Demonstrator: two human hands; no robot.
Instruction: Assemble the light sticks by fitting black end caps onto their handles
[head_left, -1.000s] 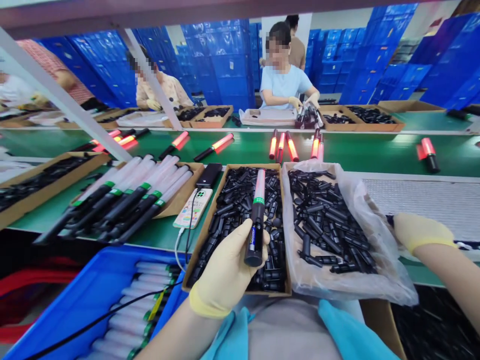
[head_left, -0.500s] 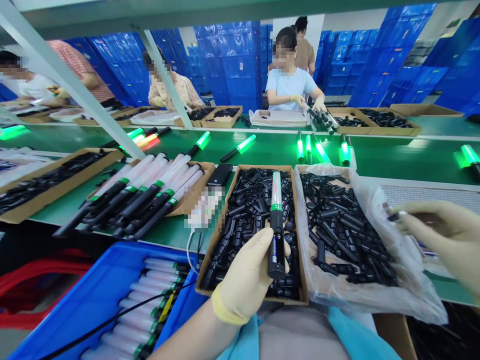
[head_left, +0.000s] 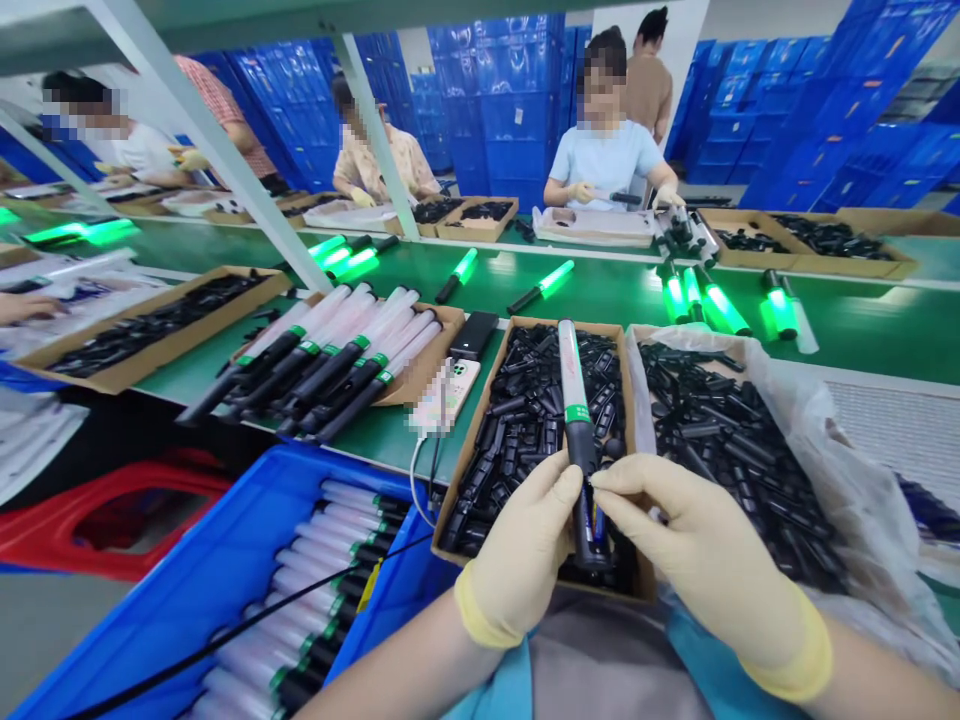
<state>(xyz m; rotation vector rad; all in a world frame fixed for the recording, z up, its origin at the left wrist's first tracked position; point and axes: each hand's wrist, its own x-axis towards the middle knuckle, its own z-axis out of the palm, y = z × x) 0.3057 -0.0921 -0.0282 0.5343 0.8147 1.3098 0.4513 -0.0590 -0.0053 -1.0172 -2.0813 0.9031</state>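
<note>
My left hand [head_left: 517,550], in a pale yellow glove, is wrapped round the black handle of a light stick [head_left: 573,375]. The stick points away from me, with a clear, unlit tube and a green band. Its battery compartment faces up, and a blue-labelled battery [head_left: 598,522] shows in it. My gloved right hand [head_left: 697,540] pinches at the upper end of that compartment, thumb and forefinger on a battery whose far end they mostly cover. Beneath both hands lies a cardboard tray [head_left: 491,430] of black plastic parts.
Right of it is a plastic-lined tray [head_left: 862,470] of black parts. Finished-looking sticks [head_left: 337,370] lie in a pile at left, near a phone [head_left: 448,395]. A blue crate [head_left: 247,520] holds more sticks. Lit green sticks [head_left: 724,308] lie on the green belt; co-workers sit beyond.
My right hand has come in from the far right, carrying a small dark, silver-ended battery, to the stick's compartment. The left hand still holds the stick. The view has shifted left.
</note>
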